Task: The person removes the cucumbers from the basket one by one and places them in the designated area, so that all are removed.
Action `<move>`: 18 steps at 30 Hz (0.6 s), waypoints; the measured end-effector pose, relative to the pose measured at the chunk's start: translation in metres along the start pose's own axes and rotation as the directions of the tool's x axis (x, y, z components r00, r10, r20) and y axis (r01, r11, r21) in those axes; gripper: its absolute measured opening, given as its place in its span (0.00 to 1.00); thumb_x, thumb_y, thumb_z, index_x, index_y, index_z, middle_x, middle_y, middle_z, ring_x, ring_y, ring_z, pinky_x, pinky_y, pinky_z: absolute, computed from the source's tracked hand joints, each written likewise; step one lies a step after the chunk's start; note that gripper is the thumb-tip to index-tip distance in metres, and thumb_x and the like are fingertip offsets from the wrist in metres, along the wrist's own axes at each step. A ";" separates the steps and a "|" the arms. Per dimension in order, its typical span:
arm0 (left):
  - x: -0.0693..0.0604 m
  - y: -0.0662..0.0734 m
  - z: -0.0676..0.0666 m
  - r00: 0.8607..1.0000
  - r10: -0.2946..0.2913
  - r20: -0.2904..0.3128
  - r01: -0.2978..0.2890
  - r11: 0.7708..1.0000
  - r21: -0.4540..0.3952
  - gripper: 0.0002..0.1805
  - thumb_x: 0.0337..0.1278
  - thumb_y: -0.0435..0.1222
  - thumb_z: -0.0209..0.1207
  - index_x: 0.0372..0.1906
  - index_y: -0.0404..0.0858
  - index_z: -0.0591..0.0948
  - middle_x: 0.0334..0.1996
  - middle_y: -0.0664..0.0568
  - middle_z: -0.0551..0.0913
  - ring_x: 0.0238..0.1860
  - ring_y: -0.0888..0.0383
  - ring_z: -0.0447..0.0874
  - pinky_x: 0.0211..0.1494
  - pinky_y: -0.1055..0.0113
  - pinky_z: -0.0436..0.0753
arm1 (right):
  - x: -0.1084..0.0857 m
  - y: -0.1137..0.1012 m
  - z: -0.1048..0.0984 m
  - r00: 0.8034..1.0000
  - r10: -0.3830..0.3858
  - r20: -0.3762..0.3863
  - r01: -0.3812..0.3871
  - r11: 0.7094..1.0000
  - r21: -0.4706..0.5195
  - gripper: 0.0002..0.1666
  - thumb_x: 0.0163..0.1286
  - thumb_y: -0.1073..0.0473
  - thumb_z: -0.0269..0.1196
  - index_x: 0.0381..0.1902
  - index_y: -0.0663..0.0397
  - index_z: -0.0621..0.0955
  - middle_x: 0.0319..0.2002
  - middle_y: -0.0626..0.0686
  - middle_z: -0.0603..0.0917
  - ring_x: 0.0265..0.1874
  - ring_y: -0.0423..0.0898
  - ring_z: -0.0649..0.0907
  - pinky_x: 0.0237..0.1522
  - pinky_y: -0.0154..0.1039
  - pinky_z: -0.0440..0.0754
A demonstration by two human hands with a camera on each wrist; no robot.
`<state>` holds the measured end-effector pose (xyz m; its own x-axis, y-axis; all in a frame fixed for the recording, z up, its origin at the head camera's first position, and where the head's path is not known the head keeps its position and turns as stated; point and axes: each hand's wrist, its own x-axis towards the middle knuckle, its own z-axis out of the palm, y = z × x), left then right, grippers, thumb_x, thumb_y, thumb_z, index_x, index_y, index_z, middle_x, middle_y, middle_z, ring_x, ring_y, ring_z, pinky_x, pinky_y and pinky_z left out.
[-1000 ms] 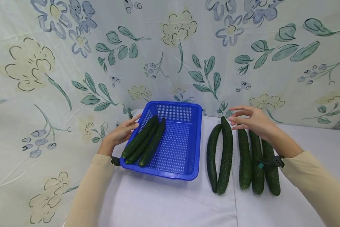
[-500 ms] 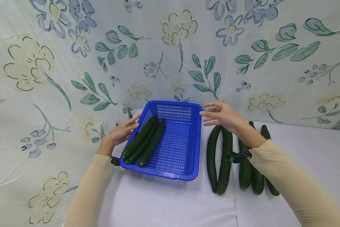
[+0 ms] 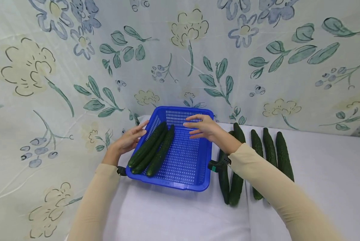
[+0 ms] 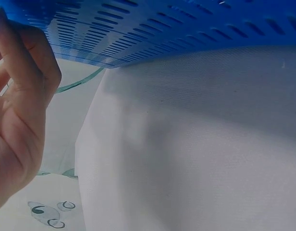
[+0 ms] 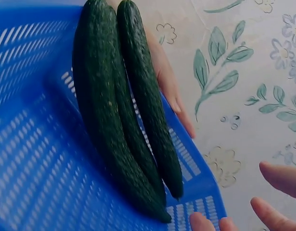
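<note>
Three dark green cucumbers point(image 3: 154, 149) lie side by side against the left wall inside a blue perforated plastic basket point(image 3: 167, 184). My left hand point(image 3: 127, 140) rests its fingers on the outside of the basket's left wall; the left wrist view shows this hand point(image 4: 23, 106) beside the slotted wall. Over the basket's right half hovers my right hand point(image 3: 207, 128), fingers spread loosely with nothing in them. In the right wrist view its fingertips point(image 5: 277, 180) are apart from the cucumbers point(image 5: 107, 96).
To the basket's right lie two cucumbers point(image 3: 237, 187), partly covered by the right forearm. Three more cucumbers point(image 3: 283, 154) lie farther right on the white tablecloth point(image 3: 324, 160). A floral cloth point(image 3: 180, 77) hangs behind.
My right hand has moved left from above the cucumbers on the table, past the basket's right rim, to over its inside. The left hand and the cucumbers stay put.
</note>
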<state>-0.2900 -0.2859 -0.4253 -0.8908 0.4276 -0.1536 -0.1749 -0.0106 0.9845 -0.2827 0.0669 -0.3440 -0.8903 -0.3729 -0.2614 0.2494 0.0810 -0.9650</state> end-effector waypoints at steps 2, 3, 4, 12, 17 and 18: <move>-0.001 0.000 0.000 1.000 0.002 0.001 -0.002 1.000 -0.003 0.32 0.80 0.39 0.46 0.81 0.55 0.51 0.58 0.45 0.75 0.43 0.57 0.87 0.44 0.62 0.86 | 0.005 0.003 0.011 1.000 0.012 -0.009 -0.012 1.000 0.012 0.29 0.71 0.60 0.66 0.66 0.60 0.73 0.63 0.64 0.75 0.56 0.65 0.80 0.57 0.57 0.78; -0.001 0.000 0.000 1.000 0.003 0.002 -0.003 1.000 -0.004 0.32 0.80 0.39 0.46 0.81 0.55 0.51 0.58 0.45 0.74 0.44 0.57 0.87 0.44 0.62 0.86 | 0.007 0.005 0.016 1.000 0.021 -0.014 -0.020 0.999 0.024 0.28 0.70 0.60 0.66 0.66 0.59 0.74 0.63 0.63 0.75 0.56 0.65 0.80 0.56 0.57 0.78; -0.001 0.000 0.000 1.000 0.004 0.004 -0.003 1.000 -0.005 0.32 0.80 0.39 0.45 0.81 0.55 0.51 0.59 0.45 0.74 0.44 0.56 0.87 0.44 0.62 0.86 | 0.009 0.006 0.021 0.999 0.029 -0.022 -0.029 0.999 0.027 0.28 0.70 0.60 0.66 0.66 0.59 0.74 0.63 0.63 0.75 0.55 0.65 0.80 0.55 0.55 0.80; -0.001 -0.001 0.000 1.000 0.006 0.006 -0.006 1.000 -0.014 0.32 0.80 0.39 0.45 0.81 0.54 0.50 0.60 0.44 0.73 0.44 0.57 0.87 0.44 0.63 0.86 | 0.025 0.018 0.050 0.993 0.102 -0.067 -0.093 0.989 0.117 0.29 0.68 0.62 0.68 0.65 0.60 0.75 0.64 0.64 0.74 0.59 0.67 0.77 0.56 0.55 0.79; 0.000 0.000 0.000 1.000 0.003 0.000 -0.003 1.000 -0.010 0.32 0.80 0.39 0.45 0.81 0.54 0.51 0.59 0.44 0.73 0.45 0.57 0.86 0.45 0.63 0.86 | 0.036 0.025 0.060 0.985 0.147 -0.094 -0.134 0.982 0.137 0.29 0.67 0.63 0.69 0.64 0.60 0.75 0.64 0.67 0.72 0.59 0.68 0.76 0.56 0.56 0.79; 0.000 0.000 0.000 1.000 0.002 -0.005 -0.002 1.000 -0.007 0.32 0.80 0.39 0.46 0.81 0.54 0.51 0.59 0.44 0.74 0.44 0.57 0.87 0.44 0.63 0.86 | 0.038 0.027 0.062 0.984 0.152 -0.097 -0.138 0.981 0.139 0.29 0.66 0.64 0.69 0.64 0.60 0.76 0.64 0.67 0.72 0.60 0.67 0.76 0.56 0.56 0.79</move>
<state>-0.2902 -0.2854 -0.4257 -0.8932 0.4229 -0.1525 -0.1762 -0.0174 0.9842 -0.2862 -0.0018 -0.3783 -0.8747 -0.2650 -0.4058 0.4202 0.0025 -0.9074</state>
